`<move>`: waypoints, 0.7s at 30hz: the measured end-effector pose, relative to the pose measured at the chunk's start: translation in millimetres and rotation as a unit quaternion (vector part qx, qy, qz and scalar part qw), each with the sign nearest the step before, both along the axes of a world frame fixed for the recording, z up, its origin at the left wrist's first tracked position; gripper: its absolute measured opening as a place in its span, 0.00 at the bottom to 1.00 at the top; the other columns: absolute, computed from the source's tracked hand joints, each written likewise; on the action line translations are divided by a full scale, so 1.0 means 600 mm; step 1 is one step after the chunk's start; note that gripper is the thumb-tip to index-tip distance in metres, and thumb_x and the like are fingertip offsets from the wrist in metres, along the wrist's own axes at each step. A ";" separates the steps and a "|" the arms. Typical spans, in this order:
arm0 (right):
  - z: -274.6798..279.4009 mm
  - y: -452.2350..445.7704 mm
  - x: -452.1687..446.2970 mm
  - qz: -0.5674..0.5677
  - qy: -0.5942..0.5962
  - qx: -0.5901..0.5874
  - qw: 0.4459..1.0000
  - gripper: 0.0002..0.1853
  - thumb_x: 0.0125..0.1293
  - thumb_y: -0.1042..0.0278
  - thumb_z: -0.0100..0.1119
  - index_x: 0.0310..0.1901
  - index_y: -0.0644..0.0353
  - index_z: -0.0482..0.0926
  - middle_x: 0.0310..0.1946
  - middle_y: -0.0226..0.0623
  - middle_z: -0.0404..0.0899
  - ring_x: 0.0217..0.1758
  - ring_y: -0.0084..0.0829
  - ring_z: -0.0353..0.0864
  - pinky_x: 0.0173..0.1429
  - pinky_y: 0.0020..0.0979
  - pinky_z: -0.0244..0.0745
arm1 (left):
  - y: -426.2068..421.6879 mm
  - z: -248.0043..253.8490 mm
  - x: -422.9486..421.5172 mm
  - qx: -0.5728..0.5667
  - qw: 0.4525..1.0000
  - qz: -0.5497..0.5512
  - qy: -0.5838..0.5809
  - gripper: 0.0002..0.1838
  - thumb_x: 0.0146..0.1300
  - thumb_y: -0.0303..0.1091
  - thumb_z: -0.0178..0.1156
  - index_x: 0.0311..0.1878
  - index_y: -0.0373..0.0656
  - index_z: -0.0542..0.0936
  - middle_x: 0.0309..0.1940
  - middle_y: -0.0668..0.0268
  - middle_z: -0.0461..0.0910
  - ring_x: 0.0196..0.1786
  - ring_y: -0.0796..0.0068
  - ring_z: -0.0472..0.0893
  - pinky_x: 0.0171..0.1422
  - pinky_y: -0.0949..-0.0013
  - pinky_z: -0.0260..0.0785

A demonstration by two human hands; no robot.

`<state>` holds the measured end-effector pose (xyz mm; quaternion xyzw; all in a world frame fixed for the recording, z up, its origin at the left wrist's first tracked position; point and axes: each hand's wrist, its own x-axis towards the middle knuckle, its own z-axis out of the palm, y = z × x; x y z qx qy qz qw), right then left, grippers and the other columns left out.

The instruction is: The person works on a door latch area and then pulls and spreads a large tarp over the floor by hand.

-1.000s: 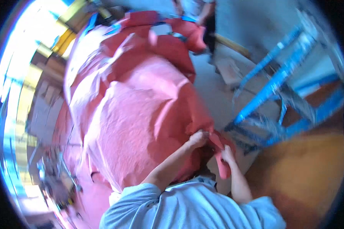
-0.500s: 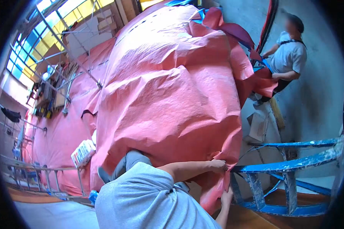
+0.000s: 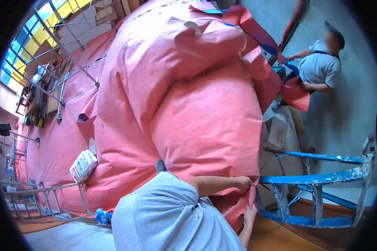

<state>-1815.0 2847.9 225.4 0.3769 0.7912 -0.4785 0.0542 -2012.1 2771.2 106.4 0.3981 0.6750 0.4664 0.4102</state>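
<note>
Sheeting (image 3: 205, 121), pink, creased and faintly glossy, folds where left hand (image 3: 242, 183) and right hand (image 3: 250, 214) grip its edge.

The pink sheeting (image 3: 209, 125) looks like creased plastic, softly glossy; the stepladder (image 3: 314, 178) wears scuffed blue paint; the scaffold frame (image 3: 67, 48) is smooth metal; the grey shirt (image 3: 159, 217) is matt cloth.

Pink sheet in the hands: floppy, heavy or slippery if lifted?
Probably floppy: the pink sheet drapes in broad folds and creases. Likely awkward and heavy to lift whole, since it spreads far beyond the left hand and right hand gripping its edge. Its slight sheen suggests it may slide somewhat.
</note>
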 end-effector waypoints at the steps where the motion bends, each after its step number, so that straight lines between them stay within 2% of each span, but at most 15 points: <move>1: 0.007 -0.033 -0.015 -0.013 0.021 0.001 1.000 0.21 0.61 0.79 0.52 0.58 0.68 0.74 0.50 0.51 0.80 0.55 0.41 0.79 0.60 0.37 0.69 | -0.026 -0.009 -0.012 0.001 1.000 0.005 0.002 0.20 0.58 0.35 0.53 0.54 0.49 0.81 0.39 0.53 0.84 0.42 0.53 0.83 0.47 0.54 0.74; 3: -0.035 -0.065 -0.048 -0.011 0.014 0.003 1.000 0.21 0.61 0.78 0.52 0.57 0.68 0.74 0.49 0.50 0.80 0.53 0.39 0.79 0.59 0.37 0.69 | -0.089 -0.019 -0.028 0.056 0.992 -0.014 0.108 0.19 0.62 0.37 0.53 0.57 0.50 0.79 0.39 0.52 0.83 0.42 0.51 0.82 0.47 0.55 0.74; 4: -0.044 -0.086 -0.037 -0.022 0.000 0.008 1.000 0.20 0.61 0.78 0.53 0.56 0.69 0.75 0.48 0.48 0.80 0.51 0.37 0.79 0.58 0.36 0.70 | -0.172 0.116 -0.066 -0.087 0.991 -0.050 -0.093 0.22 0.64 0.38 0.56 0.62 0.48 0.75 0.43 0.50 0.82 0.45 0.53 0.82 0.51 0.54 0.73; 5: 0.007 -0.148 -0.076 -0.038 0.081 -0.016 0.996 0.17 0.62 0.76 0.52 0.54 0.68 0.76 0.41 0.42 0.80 0.44 0.32 0.77 0.52 0.34 0.71 | -0.179 0.043 -0.072 -0.006 1.000 -0.020 -0.014 0.24 0.64 0.37 0.57 0.65 0.48 0.72 0.45 0.50 0.82 0.45 0.55 0.82 0.51 0.54 0.73; 6: -0.002 -0.158 -0.088 -0.030 0.022 -0.042 0.998 0.16 0.63 0.76 0.50 0.51 0.67 0.77 0.36 0.37 0.77 0.38 0.29 0.74 0.46 0.33 0.70 | -0.199 -0.006 -0.068 0.079 0.995 -0.002 0.056 0.27 0.65 0.37 0.58 0.67 0.48 0.69 0.47 0.49 0.81 0.45 0.57 0.82 0.51 0.53 0.73; 7: -0.015 -0.179 -0.098 -0.025 0.061 -0.016 0.998 0.14 0.63 0.75 0.49 0.49 0.67 0.77 0.33 0.37 0.77 0.37 0.29 0.74 0.44 0.33 0.70 | -0.207 -0.052 -0.072 0.098 0.990 0.011 -0.100 0.28 0.65 0.37 0.58 0.69 0.47 0.67 0.49 0.49 0.81 0.48 0.58 0.82 0.53 0.54 0.73; 9: -0.053 -0.192 -0.117 -0.021 0.027 0.024 0.999 0.15 0.64 0.71 0.53 0.50 0.67 0.77 0.37 0.44 0.80 0.40 0.32 0.77 0.47 0.35 0.71 | -0.282 -0.020 -0.099 0.107 0.980 0.056 -0.160 0.29 0.66 0.37 0.58 0.70 0.45 0.65 0.53 0.50 0.80 0.53 0.58 0.81 0.57 0.57 0.72; 10: -0.038 -0.225 -0.139 -0.041 0.066 -0.001 0.997 0.15 0.66 0.68 0.54 0.50 0.67 0.77 0.39 0.47 0.81 0.42 0.34 0.79 0.49 0.36 0.72 | -0.336 0.029 -0.113 0.112 0.988 0.087 -0.055 0.29 0.66 0.38 0.57 0.70 0.44 0.65 0.54 0.50 0.79 0.56 0.57 0.80 0.60 0.58 0.71; 12: -0.039 -0.253 -0.157 -0.050 0.039 0.066 0.996 0.14 0.68 0.69 0.52 0.50 0.67 0.77 0.38 0.38 0.81 0.42 0.29 0.78 0.49 0.34 0.71 | -0.397 0.041 -0.115 0.057 0.991 0.098 -0.065 0.31 0.66 0.40 0.58 0.70 0.41 0.64 0.55 0.49 0.79 0.59 0.57 0.78 0.63 0.60 0.69; 14: -0.046 -0.282 -0.189 -0.067 0.033 0.045 0.996 0.13 0.68 0.68 0.53 0.50 0.66 0.78 0.37 0.38 0.81 0.38 0.30 0.79 0.43 0.33 0.73 | -0.482 0.029 -0.133 0.026 0.992 0.113 -0.046 0.29 0.66 0.43 0.58 0.66 0.39 0.69 0.53 0.49 0.79 0.57 0.56 0.79 0.61 0.59 0.70; 16: -0.102 -0.283 -0.202 -0.138 0.080 -0.123 0.980 0.13 0.68 0.68 0.53 0.51 0.60 0.77 0.35 0.39 0.80 0.27 0.32 0.80 0.28 0.32 0.75 | -0.585 -0.015 -0.146 -0.053 0.996 0.068 -0.012 0.24 0.66 0.46 0.57 0.59 0.40 0.77 0.51 0.50 0.81 0.53 0.54 0.80 0.59 0.57 0.71; 17: -0.182 -0.244 -0.191 -0.147 0.106 -0.174 0.968 0.16 0.66 0.68 0.53 0.55 0.57 0.73 0.37 0.42 0.79 0.26 0.39 0.82 0.29 0.35 0.78 | -0.643 -0.037 -0.141 -0.077 0.994 0.068 0.023 0.20 0.66 0.47 0.55 0.51 0.42 0.81 0.48 0.53 0.82 0.48 0.56 0.81 0.54 0.56 0.72; 18: -0.145 -0.280 -0.206 -0.199 0.062 -0.177 0.962 0.13 0.66 0.72 0.52 0.52 0.60 0.71 0.39 0.42 0.78 0.32 0.41 0.83 0.30 0.38 0.80 | -0.713 -0.063 -0.133 -0.098 0.988 0.122 0.011 0.20 0.66 0.47 0.55 0.51 0.42 0.81 0.48 0.53 0.82 0.48 0.56 0.81 0.54 0.56 0.72; 20: -0.202 -0.268 -0.224 -0.222 0.042 -0.207 0.952 0.22 0.68 0.66 0.52 0.62 0.55 0.61 0.47 0.52 0.76 0.43 0.57 0.82 0.44 0.51 0.81 | -0.849 -0.126 -0.126 -0.251 0.963 0.085 0.041 0.22 0.65 0.49 0.52 0.48 0.40 0.82 0.45 0.50 0.82 0.46 0.49 0.81 0.53 0.54 0.73; 21: -0.217 -0.271 -0.224 -0.204 0.047 -0.214 0.954 0.23 0.70 0.63 0.50 0.64 0.55 0.59 0.52 0.54 0.73 0.48 0.59 0.80 0.49 0.54 0.79 | -0.924 -0.153 -0.106 -0.273 0.947 0.168 0.003 0.21 0.64 0.48 0.52 0.46 0.42 0.83 0.44 0.50 0.82 0.46 0.51 0.82 0.51 0.54 0.74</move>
